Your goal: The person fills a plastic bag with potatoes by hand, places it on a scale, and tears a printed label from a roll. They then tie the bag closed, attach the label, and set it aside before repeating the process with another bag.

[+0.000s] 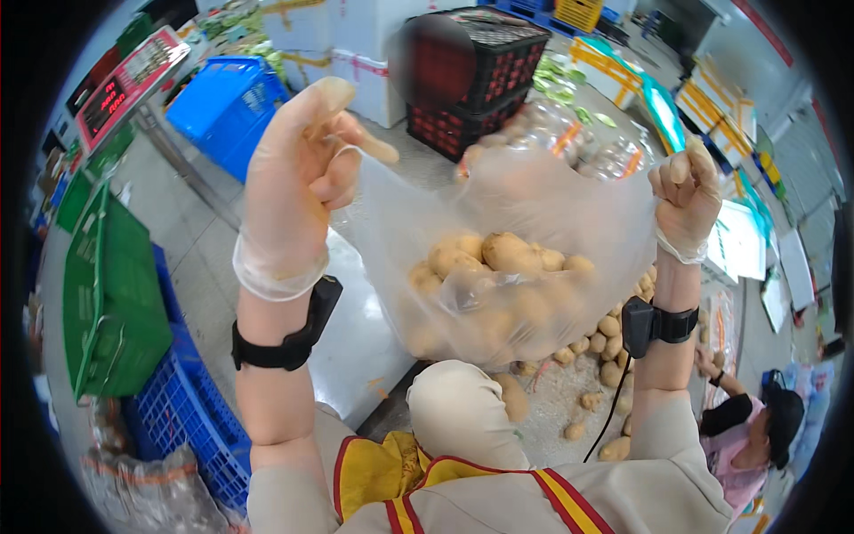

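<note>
A translucent plastic bag (587,200) hangs stretched between my two raised hands, with its mouth spread wide. Many potatoes (511,254) fill its lower part. My left hand (294,182), in a thin pale glove, has its fingers curled and closed on the bag's left upper corner. Gloved likewise, my right hand (689,191) pinches the right upper corner. Both forearms wear black straps with small devices. Below and to the right of the bag, loose potatoes (614,347) lie in a pile on a dusty surface. A shiny metal platform (342,334) shows under the bag's left side.
On the left stand a blue bin (222,111), a green bin (120,294), a blue crate (191,409) and a red digital display (124,89). Black crates (480,80) and filled bags (534,125) sit ahead. A black cable (614,405) hangs near my right arm. A person (743,436) works at right.
</note>
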The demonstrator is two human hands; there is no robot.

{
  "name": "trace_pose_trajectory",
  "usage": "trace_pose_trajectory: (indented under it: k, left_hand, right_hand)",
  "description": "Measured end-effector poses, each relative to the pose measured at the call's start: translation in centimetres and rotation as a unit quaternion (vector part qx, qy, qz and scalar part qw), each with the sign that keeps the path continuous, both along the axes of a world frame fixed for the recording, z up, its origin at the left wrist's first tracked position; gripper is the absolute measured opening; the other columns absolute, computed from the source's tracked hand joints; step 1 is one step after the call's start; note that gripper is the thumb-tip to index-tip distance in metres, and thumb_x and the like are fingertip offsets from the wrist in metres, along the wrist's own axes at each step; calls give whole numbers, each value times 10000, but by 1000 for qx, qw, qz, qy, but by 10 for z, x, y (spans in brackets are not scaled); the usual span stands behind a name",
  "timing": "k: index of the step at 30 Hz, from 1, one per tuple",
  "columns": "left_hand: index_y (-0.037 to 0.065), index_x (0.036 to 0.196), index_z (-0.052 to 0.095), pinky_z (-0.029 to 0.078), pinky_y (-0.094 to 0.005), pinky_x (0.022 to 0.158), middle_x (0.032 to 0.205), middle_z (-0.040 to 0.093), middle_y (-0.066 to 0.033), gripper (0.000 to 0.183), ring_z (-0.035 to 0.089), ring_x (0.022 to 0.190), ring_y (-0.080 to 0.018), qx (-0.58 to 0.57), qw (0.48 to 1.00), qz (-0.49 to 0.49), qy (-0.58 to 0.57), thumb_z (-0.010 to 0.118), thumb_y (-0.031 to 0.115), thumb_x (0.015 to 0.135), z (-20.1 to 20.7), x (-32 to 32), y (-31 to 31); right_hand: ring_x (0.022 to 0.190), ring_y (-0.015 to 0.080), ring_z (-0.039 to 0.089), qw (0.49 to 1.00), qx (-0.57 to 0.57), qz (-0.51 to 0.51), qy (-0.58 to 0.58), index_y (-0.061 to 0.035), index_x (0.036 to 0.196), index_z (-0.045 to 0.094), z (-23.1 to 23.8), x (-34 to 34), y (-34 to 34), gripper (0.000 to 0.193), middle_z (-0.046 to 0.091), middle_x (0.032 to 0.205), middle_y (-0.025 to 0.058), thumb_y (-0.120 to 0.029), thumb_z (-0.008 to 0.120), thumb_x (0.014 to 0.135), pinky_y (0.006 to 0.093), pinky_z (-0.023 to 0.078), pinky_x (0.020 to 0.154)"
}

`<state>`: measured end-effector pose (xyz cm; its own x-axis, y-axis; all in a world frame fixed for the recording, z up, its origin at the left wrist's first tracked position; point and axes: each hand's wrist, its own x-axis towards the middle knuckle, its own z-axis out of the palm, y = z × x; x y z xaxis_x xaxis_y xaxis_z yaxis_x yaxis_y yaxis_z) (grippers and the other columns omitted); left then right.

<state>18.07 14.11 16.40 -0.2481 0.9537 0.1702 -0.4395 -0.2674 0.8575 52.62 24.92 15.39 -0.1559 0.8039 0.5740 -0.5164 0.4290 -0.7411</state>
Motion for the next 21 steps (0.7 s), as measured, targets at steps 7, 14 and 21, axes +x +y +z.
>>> trace_pose_trajectory:
  k: [7, 14, 21]
  left_hand:
    - [105, 729, 529, 203, -209, 426, 553, 464, 10, 327, 300, 426, -51, -49, 985, 137, 97, 464, 381, 893, 14, -55, -87]
    - [126, 676, 518, 217, -212, 471, 543, 432, 21, 346, 303, 469, -59, -144, 931, 278, 189, 511, 412, 872, -4, -108, -131]
    - [121, 612, 533, 175, -203, 389, 491, 418, 39, 349, 252, 399, -42, -139, 909, 371, 131, 565, 366, 859, -7, -169, -157]
  right_hand:
    - [545, 96, 379, 985, -146, -6, 95, -72, 908, 586, -13, -103, -37, 140, 471, 650, -12, -190, 522, 866, 243, 269, 498]
    - [578, 97, 431, 985, -106, 132, -23, -23, 997, 601, -64, -192, -46, 203, 508, 701, 9, -123, 576, 822, 231, 297, 503]
    - [554, 75, 382, 979, 129, 105, -116, 19, 915, 617, -52, -245, -59, 144, 537, 715, 35, -65, 517, 854, 206, 297, 488]
